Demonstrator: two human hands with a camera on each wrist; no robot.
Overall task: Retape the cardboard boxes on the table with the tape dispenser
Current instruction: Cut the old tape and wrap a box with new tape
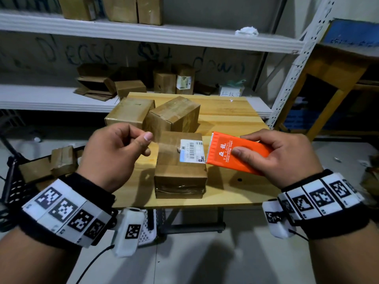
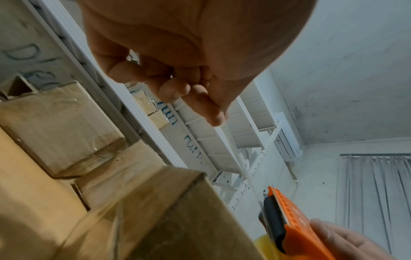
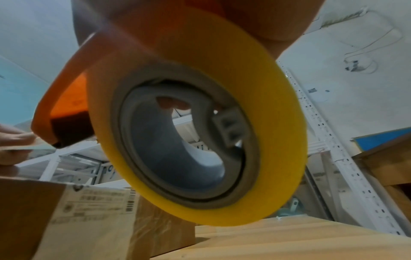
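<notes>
The orange tape dispenser [image 1: 238, 153] sat right of centre in the head view, above the right edge of the nearest cardboard box [image 1: 180, 163], with the right hand [image 1: 281, 158] grasping it, thumb on its printed top and fingers curled round the far side. In the right wrist view its yellow tape roll [image 3: 282, 112] filled the middle of the frame. A clear strip of tape [image 1: 174, 140] ran leftward from the dispenser's toothed edge across the box's white shipping label [image 1: 191, 150] to the left hand [image 1: 114, 154], which pinched the strip's end between thumb and forefinger, the other fingers curled in; the strip was faint, so where it ended was hard to make out. The labelled box stood at the near middle of the wooden table [image 1: 235, 117]. Two more cardboard boxes [image 1: 174, 114] stood side by side behind it, toward the table's far left. Beyond the table, in the upper half of the frame, white metal shelves [image 1: 143, 32] carried further cartons.
</notes>
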